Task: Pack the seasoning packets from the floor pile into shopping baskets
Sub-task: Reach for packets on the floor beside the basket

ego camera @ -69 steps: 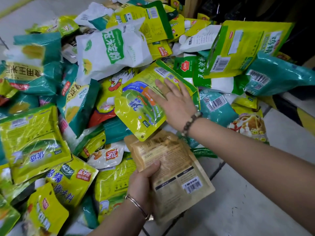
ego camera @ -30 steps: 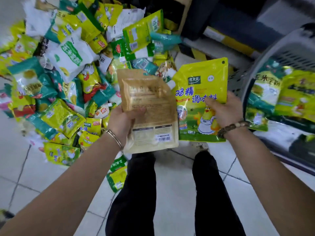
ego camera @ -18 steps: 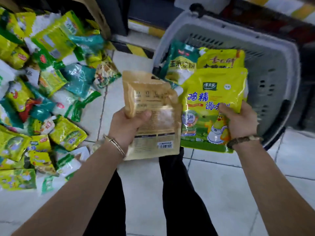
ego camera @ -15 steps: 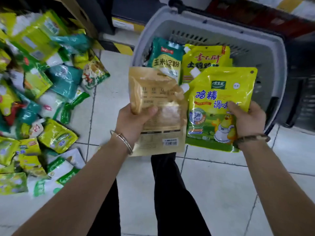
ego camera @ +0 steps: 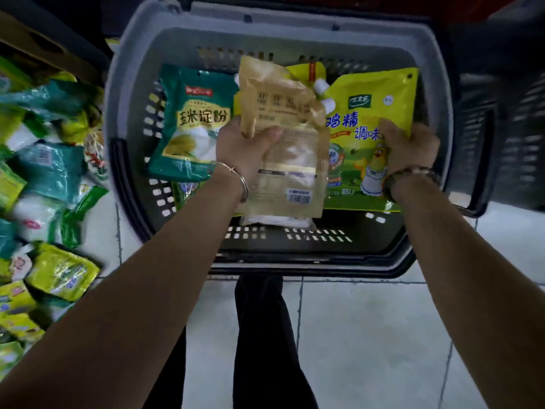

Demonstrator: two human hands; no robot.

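Two packets, one per hand, both held over the grey basket. Your left hand is curled round the tan packet, thumb across its front. Your right hand grips the yellow chicken-print packet by its right edge. A green packet already lies inside by the basket's left wall, and the pile sits on the floor just off the basket's left rim.

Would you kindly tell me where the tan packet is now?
Head view, centre: the tan packet is held by the left hand over the grey basket, between the green packet inside it and the yellow packet in the right hand.
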